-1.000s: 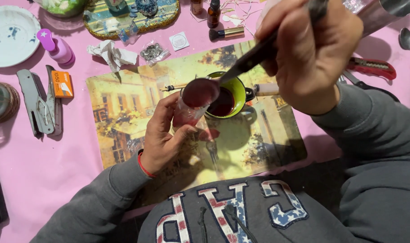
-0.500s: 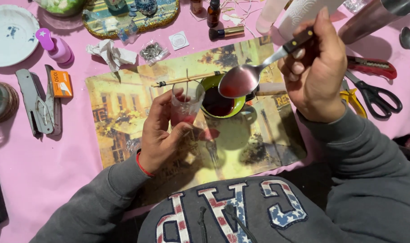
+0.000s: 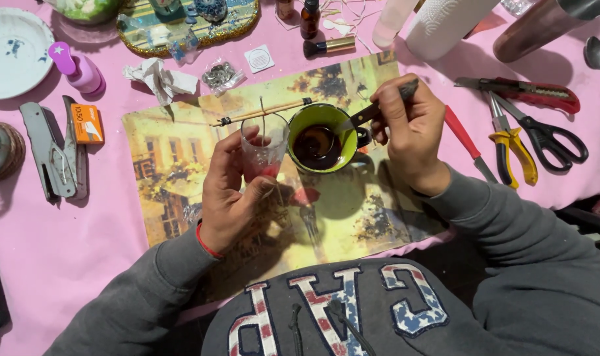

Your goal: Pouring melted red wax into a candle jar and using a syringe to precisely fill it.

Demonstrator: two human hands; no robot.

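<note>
While the left hand [image 3: 230, 191] was wrapped around a small clear glass [image 3: 263, 146] holding red liquid, the right hand [image 3: 408, 135] pinched a spoon [image 3: 352, 122], its bowl dipped into dark liquid in the green cup [image 3: 323, 138]. Both vessels stood touching on a painted placemat [image 3: 174, 171], with 2 thin sticks [image 3: 260, 112] lying across the glass.

Clear glass [image 3: 263, 148] (upright) beside green cup [image 3: 323, 137], spoon [image 3: 352, 122] inside
</note>
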